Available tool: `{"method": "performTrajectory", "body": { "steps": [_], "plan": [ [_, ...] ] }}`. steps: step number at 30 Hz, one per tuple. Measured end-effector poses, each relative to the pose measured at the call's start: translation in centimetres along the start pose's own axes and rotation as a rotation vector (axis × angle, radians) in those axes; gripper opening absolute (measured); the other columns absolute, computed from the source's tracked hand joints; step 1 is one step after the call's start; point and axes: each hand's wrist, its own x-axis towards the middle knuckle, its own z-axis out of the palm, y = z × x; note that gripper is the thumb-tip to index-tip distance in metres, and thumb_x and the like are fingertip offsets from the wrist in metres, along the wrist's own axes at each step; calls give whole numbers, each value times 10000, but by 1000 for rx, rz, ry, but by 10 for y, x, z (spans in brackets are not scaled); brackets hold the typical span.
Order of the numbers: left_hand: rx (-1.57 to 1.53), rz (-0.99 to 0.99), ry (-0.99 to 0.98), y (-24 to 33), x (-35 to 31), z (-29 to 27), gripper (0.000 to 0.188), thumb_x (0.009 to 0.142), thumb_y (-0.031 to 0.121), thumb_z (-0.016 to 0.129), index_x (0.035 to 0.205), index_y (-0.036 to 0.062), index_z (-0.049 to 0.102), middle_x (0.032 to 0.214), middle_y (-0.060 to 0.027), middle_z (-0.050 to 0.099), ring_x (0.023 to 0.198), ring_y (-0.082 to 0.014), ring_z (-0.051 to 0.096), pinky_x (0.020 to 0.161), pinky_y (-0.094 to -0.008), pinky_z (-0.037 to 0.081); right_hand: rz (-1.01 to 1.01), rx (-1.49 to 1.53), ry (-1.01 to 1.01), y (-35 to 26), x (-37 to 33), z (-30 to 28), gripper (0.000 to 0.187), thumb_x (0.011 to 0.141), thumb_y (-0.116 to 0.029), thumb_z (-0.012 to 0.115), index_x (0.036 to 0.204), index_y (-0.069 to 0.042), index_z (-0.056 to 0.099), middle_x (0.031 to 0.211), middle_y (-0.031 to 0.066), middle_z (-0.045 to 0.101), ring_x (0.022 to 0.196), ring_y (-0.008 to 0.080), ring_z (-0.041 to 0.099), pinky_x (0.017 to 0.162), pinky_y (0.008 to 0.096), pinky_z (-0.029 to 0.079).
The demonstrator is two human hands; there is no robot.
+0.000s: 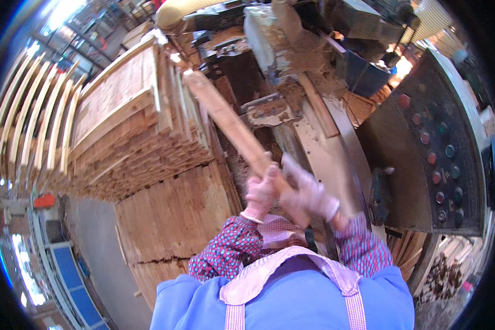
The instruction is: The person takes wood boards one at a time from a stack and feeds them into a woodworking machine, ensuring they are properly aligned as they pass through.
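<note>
A long, flat wooden board [234, 129] slants from the upper left down toward my body. My left hand [261, 190], in a pale pinkish work glove, is closed around its left edge near the lower end. Across the same end lies my right hand [313, 195], also gloved and smeared by motion. I cannot make out whether its fingers grip the board or only touch it. Farther ahead, a second, narrower wood strip [318, 104] rests on the machine's metal bed [319, 146], which carries sawdust.
Stacked wooden boards [121, 104] stand to the left, above plywood sheets [176, 206]. A dark control panel [434, 148] with several red and green buttons rises on the right. Sawdust-covered machinery [275, 44] fills the far side. Wood pieces [445, 269] lie at the lower right.
</note>
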Motion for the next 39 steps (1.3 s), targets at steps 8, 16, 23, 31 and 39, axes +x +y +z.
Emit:
{"method": "performTrajectory", "body": {
  "steps": [8, 16, 23, 31, 39],
  "plan": [
    [1122, 840, 453, 206, 101, -94, 902, 879, 440, 659, 1468, -94, 233, 1500, -325, 288, 1407, -402, 312, 1179, -442, 255, 371, -660, 475, 20, -225, 12, 866, 769, -162, 705, 1489, 64, 281, 1374, 310, 494, 1208, 442, 544, 1022, 431, 453],
    [1789, -249, 977, 376, 229, -202, 747, 862, 474, 577, 1387, -34, 417, 1490, -236, 354, 1380, -370, 372, 1124, -464, 291, 408, -1222, 355, 65, -154, -36, 588, 944, -262, 538, 1438, 26, 400, 1460, 278, 413, 1347, 446, 394, 1151, 494, 301],
    [2159, -549, 671, 365, 246, -208, 470, 886, 373, 491, 1242, 108, 646, 1362, -119, 577, 1280, -364, 510, 1051, -480, 379, 222, -1356, 412, 131, 75, -126, 538, 998, -300, 422, 1467, -39, 387, 1510, 188, 395, 1382, 374, 374, 1168, 479, 270],
    [344, 288, 488, 299, 33, -278, 186, 884, 191, 631, 884, 7, 660, 755, -66, 627, 620, -172, 604, 565, -335, 519, 122, -133, 389, 94, 130, -65, 343, 987, -207, 511, 1259, -23, 607, 1299, 164, 604, 1211, 287, 566, 1044, 415, 434],
    [-2, 342, 211, 140, -66, -62, 443, 921, 211, 685, 1299, 40, 531, 1076, -108, 672, 928, -197, 669, 803, -328, 577, -78, 455, -122, -110, -26, 85, 668, 859, -127, 718, 1440, 21, 423, 1312, 154, 601, 1174, 231, 584, 1013, 349, 463]
  ]
}}
